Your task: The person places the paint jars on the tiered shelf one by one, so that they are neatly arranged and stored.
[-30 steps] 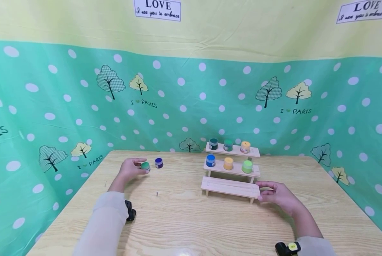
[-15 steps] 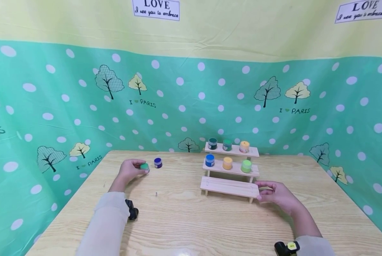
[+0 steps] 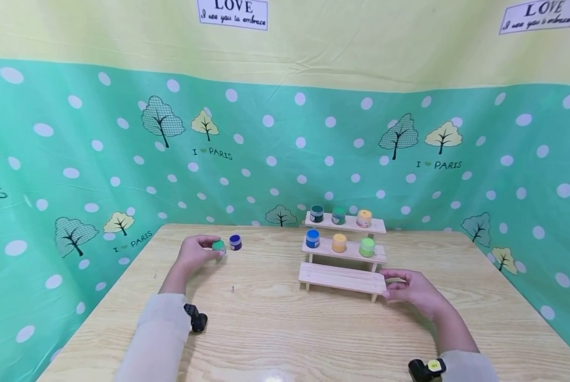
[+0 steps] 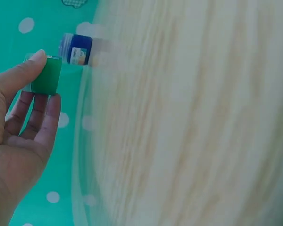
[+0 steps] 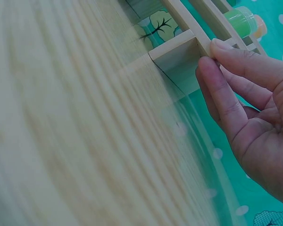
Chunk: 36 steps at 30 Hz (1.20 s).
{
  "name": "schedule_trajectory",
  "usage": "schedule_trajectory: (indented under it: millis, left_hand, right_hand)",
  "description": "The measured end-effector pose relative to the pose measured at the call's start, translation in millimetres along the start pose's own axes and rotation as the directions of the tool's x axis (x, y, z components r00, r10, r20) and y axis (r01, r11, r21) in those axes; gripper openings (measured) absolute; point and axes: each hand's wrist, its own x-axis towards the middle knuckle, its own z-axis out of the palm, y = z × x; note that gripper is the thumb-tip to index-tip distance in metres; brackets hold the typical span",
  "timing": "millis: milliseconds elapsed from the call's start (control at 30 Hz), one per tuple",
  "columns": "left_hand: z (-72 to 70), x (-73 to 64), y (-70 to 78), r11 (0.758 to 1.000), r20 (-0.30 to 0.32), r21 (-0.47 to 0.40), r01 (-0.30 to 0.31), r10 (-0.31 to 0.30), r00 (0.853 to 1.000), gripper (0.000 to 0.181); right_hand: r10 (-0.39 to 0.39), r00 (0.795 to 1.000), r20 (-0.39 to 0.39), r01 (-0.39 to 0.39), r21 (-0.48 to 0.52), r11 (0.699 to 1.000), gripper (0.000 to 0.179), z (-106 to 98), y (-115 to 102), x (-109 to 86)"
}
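Note:
At the table's far left, my left hand [image 3: 196, 253] pinches a small green paint jar [image 4: 46, 75] between thumb and fingers. The jar seems to be just off the tabletop. Close beside it on the right stands a dark purple-blue paint jar [image 3: 235, 242], upright. Across the table is a three-tier wooden display stand [image 3: 342, 277]. My right hand [image 3: 416, 293] holds the right end of its lowest tier, with the thumb on top and the fingers below, as the right wrist view shows. That lowest tier carries no jars.
The middle tier bears a blue jar [image 3: 312, 239], an orange jar [image 3: 339, 243] and a light green jar [image 3: 366, 247]. On the top tier are a dark teal jar [image 3: 317, 214], a green jar [image 3: 338, 216] and a pale orange jar [image 3: 364, 218]. A patterned curtain [image 3: 266, 138] hangs behind.
My left hand has shifted slightly right and up with the green paint jar, toward the purple-blue one. My right hand stays at the stand. The head view has moved slightly.

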Motion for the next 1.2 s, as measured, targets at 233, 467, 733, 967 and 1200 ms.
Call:
schedule_trajectory:
  millis: [233, 467, 733, 967, 1200]
  left_hand:
    - [3.0, -5.9, 9.7, 0.999, 0.008, -0.031, -0.044, 0.044, 0.999, 0.049]
    - [6.0, -14.8, 22.9, 0.992, 0.052, -0.083, -0.092, 0.097, 0.994, 0.051]
    - [12.8, -22.3, 41.0, 0.980, 0.109, -0.142, -0.137, 0.153, 0.982, 0.049]
    - [17.3, -29.9, 52.2, 0.969, 0.122, -0.179, -0.169, 0.192, 0.974, 0.046]
    - [22.8, -40.1, 66.4, 0.956, 0.134, -0.209, -0.204, 0.235, 0.963, 0.045]
  right_hand:
    - [0.000, 1.000, 0.008, 0.000, 0.006, 1.000, 0.071, 1, -2, -0.7]
    - [-0.007, 1.000, 0.013, 0.007, 0.008, 1.000, 0.071, 0, 2, 2.9]
    - [0.004, 1.000, -0.005, -0.004, 0.010, 1.000, 0.073, -1, 2, 1.7]
    - [0.007, 1.000, -0.008, -0.007, 0.005, 1.000, 0.073, -1, 2, 3.0]
    - [0.002, 1.000, 0.006, -0.002, 0.010, 1.000, 0.072, -2, 2, 2.5]
